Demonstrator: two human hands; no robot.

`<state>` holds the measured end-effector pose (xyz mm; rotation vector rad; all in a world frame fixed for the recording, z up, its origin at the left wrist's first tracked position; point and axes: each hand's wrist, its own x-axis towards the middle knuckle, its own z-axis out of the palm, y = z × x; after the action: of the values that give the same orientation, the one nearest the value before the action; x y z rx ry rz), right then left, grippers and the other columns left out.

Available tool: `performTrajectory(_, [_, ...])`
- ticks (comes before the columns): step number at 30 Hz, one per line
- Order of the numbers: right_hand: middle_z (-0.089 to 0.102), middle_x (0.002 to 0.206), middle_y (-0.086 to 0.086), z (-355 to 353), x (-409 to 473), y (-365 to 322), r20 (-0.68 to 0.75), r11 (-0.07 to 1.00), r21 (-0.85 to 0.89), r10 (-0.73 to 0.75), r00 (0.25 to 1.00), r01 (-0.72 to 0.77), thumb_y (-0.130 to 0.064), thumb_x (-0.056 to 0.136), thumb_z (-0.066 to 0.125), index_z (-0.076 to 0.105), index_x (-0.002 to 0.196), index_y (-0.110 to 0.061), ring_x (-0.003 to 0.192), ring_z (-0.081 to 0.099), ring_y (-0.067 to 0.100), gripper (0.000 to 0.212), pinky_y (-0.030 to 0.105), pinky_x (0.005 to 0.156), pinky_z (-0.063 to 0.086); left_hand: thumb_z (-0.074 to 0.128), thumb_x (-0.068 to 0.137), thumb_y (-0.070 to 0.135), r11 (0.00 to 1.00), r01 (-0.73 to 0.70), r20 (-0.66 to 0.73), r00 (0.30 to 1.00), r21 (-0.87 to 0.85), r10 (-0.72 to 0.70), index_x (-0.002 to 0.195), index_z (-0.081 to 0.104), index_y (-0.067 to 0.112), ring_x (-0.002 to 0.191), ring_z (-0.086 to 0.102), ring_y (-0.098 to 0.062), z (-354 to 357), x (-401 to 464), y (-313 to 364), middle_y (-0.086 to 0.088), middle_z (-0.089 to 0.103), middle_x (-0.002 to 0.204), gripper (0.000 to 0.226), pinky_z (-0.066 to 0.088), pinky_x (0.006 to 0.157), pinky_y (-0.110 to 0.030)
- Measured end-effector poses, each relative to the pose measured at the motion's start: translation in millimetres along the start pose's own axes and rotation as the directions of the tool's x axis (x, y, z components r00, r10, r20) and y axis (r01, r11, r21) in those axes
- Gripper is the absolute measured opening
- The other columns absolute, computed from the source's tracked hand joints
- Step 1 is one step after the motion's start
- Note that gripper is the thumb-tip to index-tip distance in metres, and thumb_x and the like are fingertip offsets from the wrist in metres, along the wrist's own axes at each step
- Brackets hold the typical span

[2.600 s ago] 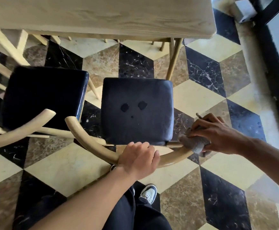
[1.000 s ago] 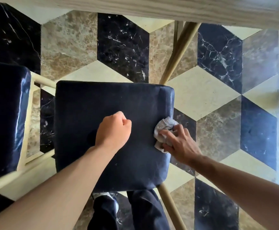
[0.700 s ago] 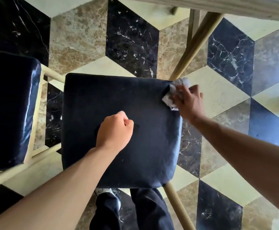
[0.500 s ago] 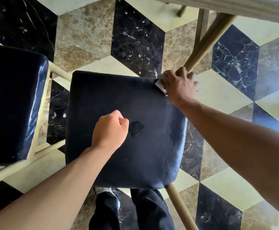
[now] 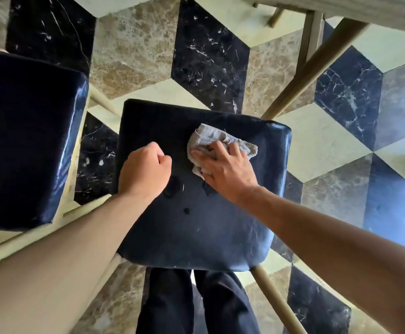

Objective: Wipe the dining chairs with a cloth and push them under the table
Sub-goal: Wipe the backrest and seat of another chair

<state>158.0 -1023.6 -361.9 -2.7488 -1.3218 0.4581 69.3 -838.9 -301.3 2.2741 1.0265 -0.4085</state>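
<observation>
My right hand (image 5: 228,172) lies flat on the grey cloth (image 5: 217,144), fingers spread and almost straight, and it presses the cloth down on the dark seat (image 5: 196,227) of the chair. The cloth is crumpled; it shows in front of my fingertips and on both sides of them, and the part under my palm is hidden. This place is in the far half of the seat, a little to the right of its middle.

Just to the left of this hand is my left hand (image 5: 144,172) — a closed fist with nothing inside, and it looks to rest on the seat. The two hands are near but do not touch. Between and just behind them I see some small dark wet-looking spots (image 5: 173,186) on the cushion.

From the cloth, the far edge of the seat is near and the right edge is a little more away; behind my hands there is a wide part of free cushion up to the near edge. Beyond the far right corner a pale wooden table leg (image 5: 312,68) goes slanted up to the table edge (image 5: 365,8) at the top. To the left of my fist, apart by a narrow gap, stands a second chair seat (image 5: 25,141), also dark and shiny. The floor (image 5: 134,51) has marble tiles in black, brown and cream.

Both forearms are bare and reach forward and down — the left one from the lower left, the right one from the lower right. My dark trousers (image 5: 196,304) show under the near edge of the seat.
</observation>
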Motion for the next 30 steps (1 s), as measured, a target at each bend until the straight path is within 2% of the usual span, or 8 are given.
performTrajectory(2, [0.054,0.118,0.008,-5,-9,14,0.021,0.996,0.031,0.086,0.996,-0.087,-0.048,0.093,0.043,0.054,0.135,-0.044,0.089,0.05,0.038,0.044,0.047,0.071,0.052,0.051,0.088,0.019,0.997,-0.049,0.012,0.999,0.063,0.048,0.088,0.058,0.014,0.086,0.058,-0.029,-2,11,-7,-0.002,0.06,0.093,0.008,0.045,0.069,-0.038])
performTrajectory(5, [0.05,0.125,0.01,-13,-14,34,0.014,0.967,0.05,0.251,0.968,-0.251,-0.056,0.095,0.036,0.05,0.138,-0.046,0.093,0.05,0.039,0.047,0.049,0.073,0.051,0.055,0.089,0.02,0.978,-0.045,0.055,0.998,0.203,0.035,0.117,0.056,0.01,0.113,0.049,-0.036,-7,27,-21,-0.013,0.051,0.119,0.03,0.047,0.088,-0.047])
performTrajectory(10, [0.041,0.128,0.007,-12,-6,55,0.011,0.856,0.12,0.506,0.863,-0.503,-0.055,0.095,0.051,0.036,0.143,-0.049,0.102,0.049,0.038,0.051,0.05,0.076,0.054,0.057,0.089,0.021,0.946,-0.084,0.137,0.99,0.313,0.043,0.145,0.041,0.023,0.126,0.038,-0.034,-13,42,-38,-0.012,0.038,0.137,0.058,0.045,0.089,-0.05])
performTrajectory(14, [0.038,0.129,0.005,-12,13,58,-0.002,0.764,0.199,0.627,0.779,-0.614,-0.057,0.095,0.05,0.037,0.144,-0.049,0.113,0.043,0.035,0.051,0.047,0.083,0.052,0.059,0.091,0.018,0.938,-0.137,0.13,0.986,0.317,0.1,0.147,0.042,0.029,0.128,0.038,-0.033,-12,48,-45,-0.01,0.032,0.143,0.06,0.047,0.086,-0.05])
performTrajectory(19, [0.037,0.129,0.007,-15,50,52,0.023,0.658,0.214,0.735,0.677,-0.722,-0.061,0.098,0.038,0.043,0.138,-0.049,0.11,0.04,0.036,0.042,0.048,0.082,0.047,0.069,0.089,0.026,0.913,-0.178,0.145,0.981,0.368,0.132,0.147,0.042,0.031,0.127,0.037,-0.031,-12,57,-53,-0.009,0.033,0.142,0.065,0.049,0.079,-0.047])
performTrajectory(23, [0.037,0.13,0.009,-18,62,45,0.035,0.654,0.18,0.743,0.669,-0.735,-0.06,0.098,0.034,0.047,0.131,-0.041,0.111,0.043,0.039,0.04,0.043,0.073,0.045,0.074,0.085,0.03,0.868,-0.239,0.18,0.968,0.436,0.177,0.149,0.038,0.031,0.122,0.041,-0.03,-15,59,-54,-0.008,0.035,0.139,0.074,0.049,0.077,-0.043])
performTrajectory(26, [0.038,0.127,0.01,-19,73,34,0.047,0.658,0.182,0.736,0.675,-0.731,-0.057,0.096,0.033,0.051,0.118,-0.034,0.111,0.045,0.041,0.036,0.048,0.08,0.049,0.075,0.085,0.031,0.869,-0.259,0.196,0.962,0.423,0.191,0.153,0.032,0.028,0.129,0.04,-0.028,-16,59,-59,-0.008,0.035,0.146,0.08,0.049,0.089,-0.042])
performTrajectory(30, [0.038,0.127,0.009,-17,90,15,0.062,0.675,0.192,0.716,0.696,-0.712,-0.054,0.097,0.034,0.053,0.113,-0.03,0.113,0.046,0.04,0.034,0.05,0.088,0.049,0.073,0.089,0.027,0.884,-0.281,0.244,0.949,0.373,0.199,0.156,0.026,0.015,0.146,0.029,-0.026,-16,58,-71,-0.008,0.019,0.164,0.082,0.036,0.111,-0.037])
